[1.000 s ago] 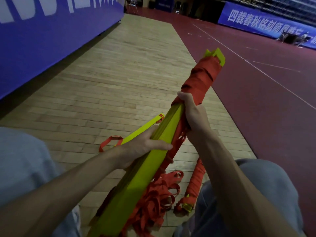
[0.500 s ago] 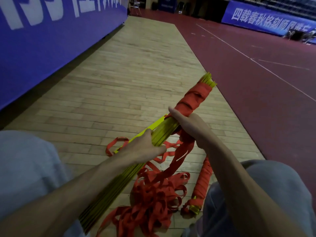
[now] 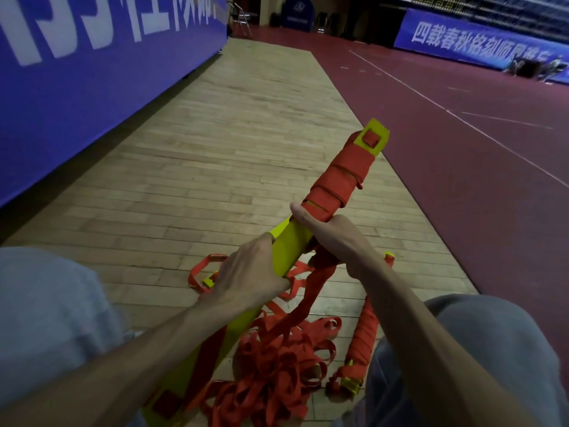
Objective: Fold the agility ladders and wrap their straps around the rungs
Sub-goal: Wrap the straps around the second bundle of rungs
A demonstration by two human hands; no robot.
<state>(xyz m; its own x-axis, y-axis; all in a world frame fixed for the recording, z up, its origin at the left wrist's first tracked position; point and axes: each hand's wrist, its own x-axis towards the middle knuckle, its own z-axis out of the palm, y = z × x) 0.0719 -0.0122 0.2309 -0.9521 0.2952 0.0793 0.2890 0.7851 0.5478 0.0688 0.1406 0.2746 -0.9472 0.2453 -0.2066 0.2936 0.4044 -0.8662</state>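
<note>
I hold a stack of yellow ladder rungs (image 3: 291,246) slanting up to the right over my lap. Its far half is bound in red strap wraps (image 3: 341,177), and the yellow tip sticks out beyond them. My left hand (image 3: 249,272) grips the bare yellow middle of the stack. Just above it, my right hand (image 3: 331,234) closes on the stack at the lower edge of the wraps, with a red strap (image 3: 314,291) running down from under it. A heap of loose red strap (image 3: 277,362) lies on the floor below.
A second ladder bundle (image 3: 363,334), fully wrapped in red, lies on the wooden floor (image 3: 246,143) by my right knee. A blue banner wall (image 3: 77,87) runs along the left. Red court surface (image 3: 477,167) lies to the right.
The stack has turned in my hands, edge-on half a second ago and flat face up now. Its far end has lifted again. Both hands keep their grip.
</note>
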